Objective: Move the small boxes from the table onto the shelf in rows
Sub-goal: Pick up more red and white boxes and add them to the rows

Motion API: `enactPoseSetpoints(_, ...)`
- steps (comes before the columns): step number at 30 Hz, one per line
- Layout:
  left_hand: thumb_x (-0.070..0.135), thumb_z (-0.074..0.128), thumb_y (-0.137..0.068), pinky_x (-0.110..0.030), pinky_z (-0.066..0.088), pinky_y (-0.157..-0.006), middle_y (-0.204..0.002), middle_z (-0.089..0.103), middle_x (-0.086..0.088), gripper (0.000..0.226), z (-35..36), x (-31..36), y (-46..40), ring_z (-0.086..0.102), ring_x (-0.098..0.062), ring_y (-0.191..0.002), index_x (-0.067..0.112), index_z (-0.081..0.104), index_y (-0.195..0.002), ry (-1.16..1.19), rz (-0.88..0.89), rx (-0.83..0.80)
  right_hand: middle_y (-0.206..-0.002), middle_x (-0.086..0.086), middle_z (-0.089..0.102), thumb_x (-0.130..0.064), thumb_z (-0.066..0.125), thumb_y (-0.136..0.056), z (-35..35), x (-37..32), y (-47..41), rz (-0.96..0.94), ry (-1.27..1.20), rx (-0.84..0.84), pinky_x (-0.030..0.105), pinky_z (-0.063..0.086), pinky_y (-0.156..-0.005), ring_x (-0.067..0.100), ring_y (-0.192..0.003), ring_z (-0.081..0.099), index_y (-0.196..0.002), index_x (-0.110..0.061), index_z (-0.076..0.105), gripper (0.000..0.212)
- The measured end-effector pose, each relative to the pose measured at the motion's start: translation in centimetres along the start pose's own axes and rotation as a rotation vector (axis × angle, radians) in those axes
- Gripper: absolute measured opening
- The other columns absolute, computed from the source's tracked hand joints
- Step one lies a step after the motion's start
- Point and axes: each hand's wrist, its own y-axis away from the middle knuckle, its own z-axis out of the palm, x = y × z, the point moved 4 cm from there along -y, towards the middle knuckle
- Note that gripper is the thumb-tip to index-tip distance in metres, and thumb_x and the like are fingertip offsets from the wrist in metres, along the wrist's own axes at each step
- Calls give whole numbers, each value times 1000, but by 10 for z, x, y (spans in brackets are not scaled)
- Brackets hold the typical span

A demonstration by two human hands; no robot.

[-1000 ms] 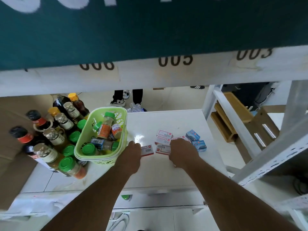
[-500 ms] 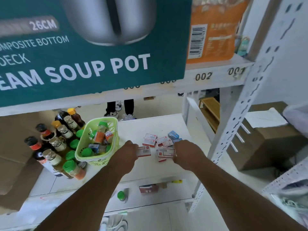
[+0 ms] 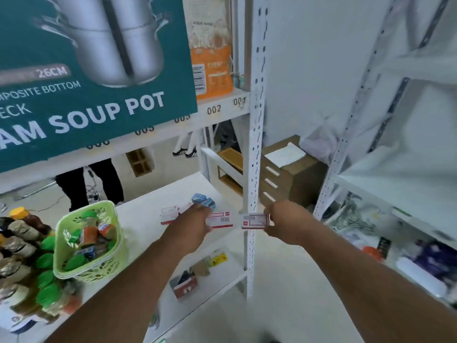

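Boxes fill both my hands. My left hand pinches a small flat white cardboard box with a red stripe and a barcode, fingers curled over its near end so that most of it sticks out to the right. My right hand grips a second small white box with red edging and a grey label, thumb and fingers closed on its right end. Both boxes are in the air, level with each other and just apart; the left one hangs over the right edge of the white table, the right one in front of the white perforated steel upright of the rack.

On the table behind my left hand lie more of these small white-and-red boxes, and two small blue boxes sit just beyond my knuckles. Further left stands a pale green plastic basket holding jars and bottles with green and orange lids. Beside it, at the left edge of view, is a cluster of bottles with green caps.

Above the table runs a white shelf board with black number labels. It carries a big teal carton printed with a steel soup pot and an orange-and-white bag. To my right stands another white rack, its contents too blurred to make out. Past the table I see a person's dark trouser legs.
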Motion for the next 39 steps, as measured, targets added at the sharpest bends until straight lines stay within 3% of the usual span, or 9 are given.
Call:
enactPoseSetpoints(3,28,60,-93,-38,50,-93,-131,54,1,43,-5,43,1,58,-21,-112,25,52,-135,19,98,1,-89,0,61,-35,67,-88,-14,30,35,79,35,18,31,52,-66,20,-79,62,-92,-21,60,16)
enactPoseSetpoints(6,29,60,-93,-35,52,-89,-125,56,4,39,-8,92,0,60,-17,-109,26,53,-132,10,201,5,-92,1,64,-39,67,-83,-26,64,71,188,4,46,35,57,-71,22,-81,64,-98,-22,66,23)
enactPoseSetpoints(10,35,60,-93,-32,53,-87,-125,57,7,38,-8,164,-5,61,-15,-108,30,53,-130,-39,339,23,-99,2,65,-36,66,-86,-46,111,122,294,16,78,29,48,-68,22,-90,64,-103,-23,68,22)
enactPoseSetpoints(15,36,62,-91,-32,56,-82,-123,58,8,37,-7,262,-19,63,-14,-104,34,55,-127,-39,473,24,-94,0,66,-31,62,-86,-81,180,183,456,25,139,27,42,-55,20,-76,60,-101,-23,67,18)
enactPoseSetpoints(18,32,61,-93,-33,54,-84,-119,58,8,33,-7,322,-29,61,-13,-100,32,57,-126,-7,575,1,-96,-2,65,-37,65,-83,-100,227,216,527,48,183,27,42,-59,19,-78,60,-106,-27,67,26)
enactPoseSetpoints(23,37,60,-92,-35,50,-91,-126,57,8,41,-14,419,-43,56,-15,-111,31,54,-132,-45,716,39,-100,-8,64,-47,63,-85,-135,298,265,561,136,258,28,41,-62,14,-83,57,-107,-33,66,26)
enactPoseSetpoints(28,39,56,-94,-36,49,-89,-124,56,6,42,-30,496,-62,55,-16,-109,29,52,-134,-107,815,53,-99,-11,60,-53,63,-84,-171,355,295,596,155,306,30,39,-66,16,-89,56,-114,-34,65,35)
enactPoseSetpoints(33,41,56,-93,-33,45,-80,-118,55,9,40,-52,546,-101,54,-14,-104,32,54,-132,-140,869,94,-93,-14,53,-56,63,-84,-214,394,301,608,181,332,30,37,-62,16,-83,55,-93,-40,53,20)
enactPoseSetpoints(39,41,58,-92,-29,38,-73,-117,56,11,43,-80,586,-160,52,-11,-99,35,53,-134,-123,895,156,-84,-12,56,-54,64,-84,-264,430,275,630,222,363,29,37,-57,13,-79,55,-89,-35,60,20)
